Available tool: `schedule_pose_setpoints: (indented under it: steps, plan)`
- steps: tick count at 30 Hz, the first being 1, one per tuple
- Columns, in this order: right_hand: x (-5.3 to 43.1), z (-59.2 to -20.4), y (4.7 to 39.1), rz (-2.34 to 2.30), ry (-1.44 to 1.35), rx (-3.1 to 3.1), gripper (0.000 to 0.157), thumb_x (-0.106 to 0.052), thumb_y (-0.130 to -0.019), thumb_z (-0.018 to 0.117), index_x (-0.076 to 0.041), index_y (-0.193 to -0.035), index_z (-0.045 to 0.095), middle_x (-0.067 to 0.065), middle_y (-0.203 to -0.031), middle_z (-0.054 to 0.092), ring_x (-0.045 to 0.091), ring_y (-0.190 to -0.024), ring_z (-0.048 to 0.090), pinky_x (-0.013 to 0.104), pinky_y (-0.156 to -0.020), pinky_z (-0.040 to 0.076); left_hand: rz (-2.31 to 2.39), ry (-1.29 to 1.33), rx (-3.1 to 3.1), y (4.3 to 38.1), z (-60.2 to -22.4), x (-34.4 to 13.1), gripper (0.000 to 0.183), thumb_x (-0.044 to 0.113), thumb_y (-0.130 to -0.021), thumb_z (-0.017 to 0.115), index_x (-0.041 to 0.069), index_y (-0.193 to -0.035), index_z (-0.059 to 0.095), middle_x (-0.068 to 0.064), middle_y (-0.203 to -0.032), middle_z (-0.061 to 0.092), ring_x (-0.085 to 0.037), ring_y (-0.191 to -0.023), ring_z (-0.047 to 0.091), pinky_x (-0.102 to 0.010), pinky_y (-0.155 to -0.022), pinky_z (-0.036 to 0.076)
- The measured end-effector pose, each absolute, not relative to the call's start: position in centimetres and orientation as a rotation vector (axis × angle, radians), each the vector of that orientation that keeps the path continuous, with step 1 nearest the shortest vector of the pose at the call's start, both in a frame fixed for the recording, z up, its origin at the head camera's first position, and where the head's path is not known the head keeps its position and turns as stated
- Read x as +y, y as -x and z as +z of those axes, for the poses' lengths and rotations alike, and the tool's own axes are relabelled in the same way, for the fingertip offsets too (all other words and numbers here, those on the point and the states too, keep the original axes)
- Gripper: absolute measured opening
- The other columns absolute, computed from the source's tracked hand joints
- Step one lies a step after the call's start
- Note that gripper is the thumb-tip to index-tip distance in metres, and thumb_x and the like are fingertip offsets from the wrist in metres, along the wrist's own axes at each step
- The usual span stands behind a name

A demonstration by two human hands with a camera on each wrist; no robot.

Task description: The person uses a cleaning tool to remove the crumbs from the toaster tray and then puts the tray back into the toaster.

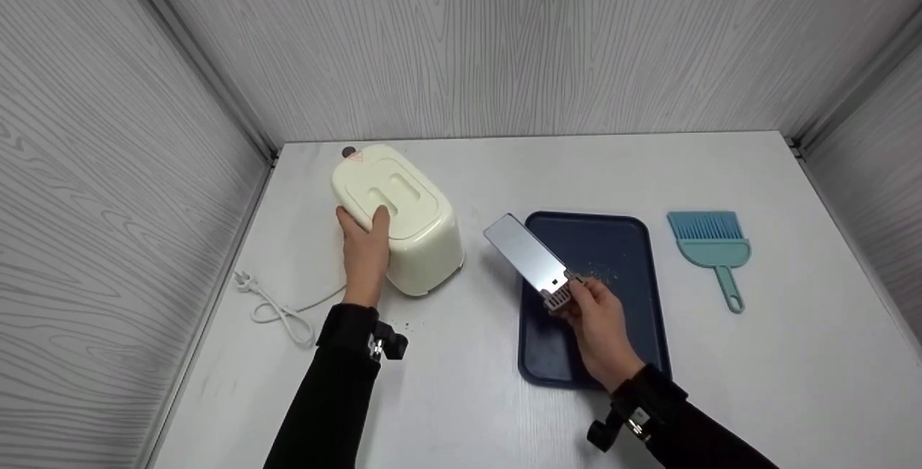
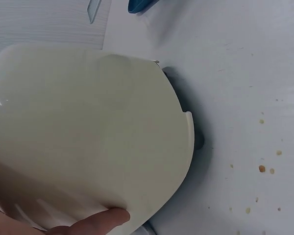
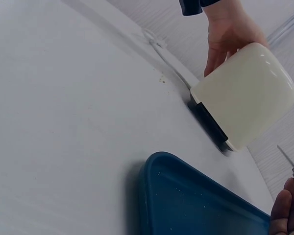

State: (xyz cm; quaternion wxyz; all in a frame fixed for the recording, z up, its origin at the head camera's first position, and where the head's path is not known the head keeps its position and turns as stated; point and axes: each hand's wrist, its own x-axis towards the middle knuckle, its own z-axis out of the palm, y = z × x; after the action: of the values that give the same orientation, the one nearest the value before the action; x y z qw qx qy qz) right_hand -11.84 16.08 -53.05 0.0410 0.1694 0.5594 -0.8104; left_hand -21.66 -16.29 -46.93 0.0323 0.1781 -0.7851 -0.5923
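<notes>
My left hand (image 1: 366, 258) grips the near left edge of a cream toaster (image 1: 426, 258), thumb on its lidded top and fingers down the side. The toaster stands at an angle on the table; its dark base shows in the right wrist view. With thumb and fingers my right hand (image 1: 603, 325) pinches the slotted handle end of a flat, shiny metal crumb tray (image 1: 524, 249). That crumb tray slants up to the left above a dark blue tray (image 1: 547, 368), where light crumbs (image 1: 603, 274) are scattered.
Right of the blue tray lies a teal brush (image 1: 713, 249), bristles toward the back wall. The toaster's white cord and plug (image 1: 248, 283) are bundled at the left. Crumbs (image 2: 262, 169) dot the table close to the toaster. Wood-grain panels (image 1: 504, 44) enclose the back and sides.
</notes>
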Motion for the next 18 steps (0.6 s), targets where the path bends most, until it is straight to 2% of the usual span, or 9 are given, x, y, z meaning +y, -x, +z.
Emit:
schedule_pose_setpoints:
  steps: [9,18]
  plan:
    - [15.6,-53.2,11.9,-2.465,-0.504,1.712,0.025,-0.019,-0.112,0.046,0.003,-0.123,0.05,0.012,-0.113,0.063,0.019,-0.091,0.064,0.031,-0.081,0.055,-1.782,-0.589,-2.431,21.9,-46.4,-15.4,0.093,0.046,-0.103,0.044,0.007,-0.163,-0.016,-0.017,-0.172,0.007,-0.027,-0.158,0.015,-0.039,-0.128,0.016]
    - [15.0,-53.5,11.6,-2.452,-0.477,1.711,0.027,-0.016,-0.111,0.046,0.005,-0.127,0.05,0.016,-0.112,0.065,0.022,-0.09,0.067,0.031,-0.079,0.056,-1.747,-0.617,-2.464,22.2,-46.3,-14.5,0.092,0.045,-0.103,0.043,0.006,-0.163,-0.016,-0.023,-0.169,0.015,-0.032,-0.149,0.034,-0.042,-0.123,0.028]
